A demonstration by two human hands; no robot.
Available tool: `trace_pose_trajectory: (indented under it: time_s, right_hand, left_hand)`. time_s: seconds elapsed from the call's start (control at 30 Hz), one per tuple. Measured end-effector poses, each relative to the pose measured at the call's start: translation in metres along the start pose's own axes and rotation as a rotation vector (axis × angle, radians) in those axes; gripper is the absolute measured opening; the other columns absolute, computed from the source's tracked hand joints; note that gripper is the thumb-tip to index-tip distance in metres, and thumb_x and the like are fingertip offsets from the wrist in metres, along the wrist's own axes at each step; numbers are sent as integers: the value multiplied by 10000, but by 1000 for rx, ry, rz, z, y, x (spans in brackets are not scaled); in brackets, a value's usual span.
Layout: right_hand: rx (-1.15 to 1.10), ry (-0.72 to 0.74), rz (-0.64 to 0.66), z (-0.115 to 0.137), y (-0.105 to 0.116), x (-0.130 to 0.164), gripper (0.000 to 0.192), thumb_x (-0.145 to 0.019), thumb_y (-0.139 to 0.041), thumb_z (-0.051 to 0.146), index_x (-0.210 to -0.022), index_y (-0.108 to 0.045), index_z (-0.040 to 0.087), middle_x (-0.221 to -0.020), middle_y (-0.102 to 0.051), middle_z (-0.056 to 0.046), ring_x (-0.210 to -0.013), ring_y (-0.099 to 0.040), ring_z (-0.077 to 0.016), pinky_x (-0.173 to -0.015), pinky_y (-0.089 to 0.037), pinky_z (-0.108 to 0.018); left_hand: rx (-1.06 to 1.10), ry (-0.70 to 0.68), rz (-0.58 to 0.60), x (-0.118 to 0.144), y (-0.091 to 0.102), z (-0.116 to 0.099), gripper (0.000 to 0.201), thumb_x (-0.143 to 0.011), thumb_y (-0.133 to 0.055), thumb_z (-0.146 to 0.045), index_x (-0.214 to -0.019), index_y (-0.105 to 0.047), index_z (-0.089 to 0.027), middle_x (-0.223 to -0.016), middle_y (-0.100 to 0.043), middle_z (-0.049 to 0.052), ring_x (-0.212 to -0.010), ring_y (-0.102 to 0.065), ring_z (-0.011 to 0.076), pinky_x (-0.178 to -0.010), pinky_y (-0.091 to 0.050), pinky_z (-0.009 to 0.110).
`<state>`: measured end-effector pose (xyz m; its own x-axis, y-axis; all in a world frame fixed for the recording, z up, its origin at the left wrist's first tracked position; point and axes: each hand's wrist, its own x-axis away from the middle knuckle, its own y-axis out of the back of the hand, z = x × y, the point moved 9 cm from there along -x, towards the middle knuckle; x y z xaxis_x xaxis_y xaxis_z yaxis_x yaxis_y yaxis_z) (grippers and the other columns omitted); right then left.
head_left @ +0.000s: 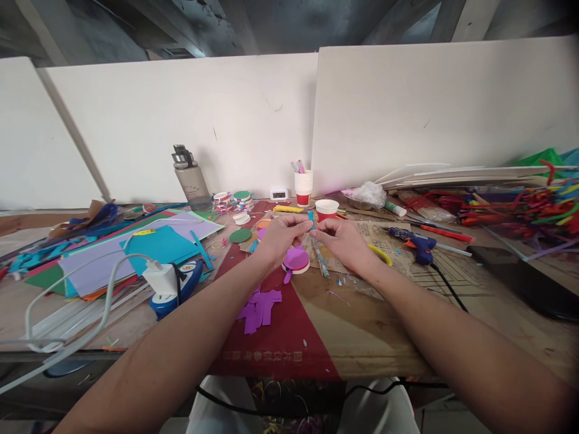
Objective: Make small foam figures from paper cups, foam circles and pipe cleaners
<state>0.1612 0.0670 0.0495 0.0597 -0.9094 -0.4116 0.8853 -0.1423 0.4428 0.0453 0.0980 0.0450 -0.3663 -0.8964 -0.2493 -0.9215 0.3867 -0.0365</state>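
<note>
Here, nearest to the front edge of the desk (384, 337), a pile of purple paper scraps (259, 308) lies on a dark red sheet (275, 337) with printed characters. Toward the left edge, a white charger (161, 278) sits in a blue power strip (181, 289), and white cables (76, 301) run from it toward the left front corner.

A little farther in, at the middle of the desk, both forearms come together. The left hand (283, 236) and the right hand (342, 236) are both closed in a pinch on a small blue paper strip (311, 220), each with thumb and finger on it, so the strip is held just above the desk surface between the two hands. Directly under the hands lies a round purple paper disc on a white ring (296, 260), and a pen (321, 259) lies just beside it. A yellow-handled tool (380, 254) shows partly under the right wrist; what kind of tool it is, I cannot tell.

To the right, a blue glue gun (418, 244) rests on a newspaper sheet. On the left side, coloured paper sheets (136, 250) are spread in a stack.

Farther back, a red and white paper cup (326, 208) stands just behind the hands, then a stack of cups with pens (303, 184), a small white clock (279, 194) and a grey water bottle (192, 179) near the white wall boards (226, 120). Near the far right corner is a heap of coloured pipe cleaners (520, 208).
</note>
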Motion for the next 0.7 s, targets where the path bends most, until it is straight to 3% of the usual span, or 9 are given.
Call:
trace_pose_trajectory:
  time_s: [0.17, 0.3, 0.43, 0.53, 0.6, 0.7]
  right_hand:
    - [-8, -19, 67, -1, -4, 0, 289, -772, -552, 426, -635, -556, 171, -599, -448, 39, -586, -363, -108, -570, -303, -252]
    - [85, -88, 89, -1, 1, 0, 308, -808, -545, 442, -732, -647, 162, -629, -539, 28, -576, -413, -114, -576, -322, -252]
    - [518, -81, 99, -3, 19, -3, 349, -912, -451, 388, -797, -687, 157, -731, -663, -41, -654, -544, -153, -637, -358, -269]
    - [941, -168, 238, -28, 25, -3, 342, -938, -413, 311, -866, -692, 126, -930, -711, -159, -809, -631, -224, -689, -388, -302]
    - [1007, -217, 307, -45, 26, 0, 262, -891, -500, 270, -899, -696, 96, -970, -706, -221, -855, -654, -284, -695, -408, -334]
    - [1002, -218, 352, -58, 22, 6, 219, -848, -563, 246, -956, -699, 114, -942, -715, -218, -829, -676, -301, -675, -432, -344]
  left_hand:
    - [74, 51, -38, 0, 4, 3, 321, -585, -837, -390, -602, -636, -140, -553, -504, -21, -482, -381, 52, -472, -262, 217]
    - [184, 112, -97, -1, 12, 8, 334, -534, -878, -347, -609, -632, -133, -560, -508, -20, -500, -416, 52, -463, -280, 198]
    - [239, 113, -137, -4, 18, 8, 309, -550, -880, -301, -629, -638, -126, -578, -528, -14, -508, -422, 44, -452, -278, 184]
    - [261, 111, -167, -6, 26, 9, 290, -567, -870, -286, -645, -649, -116, -581, -524, -13, -510, -419, 40, -445, -273, 180]
    - [277, 109, -183, -8, 32, 9, 300, -561, -871, -292, -644, -641, -117, -580, -522, -15, -506, -415, 40, -449, -288, 184]
    - [299, 85, -237, -10, 43, 6, 330, -539, -878, -314, -615, -616, -127, -569, -524, -17, -491, -404, 41, -441, -275, 195]
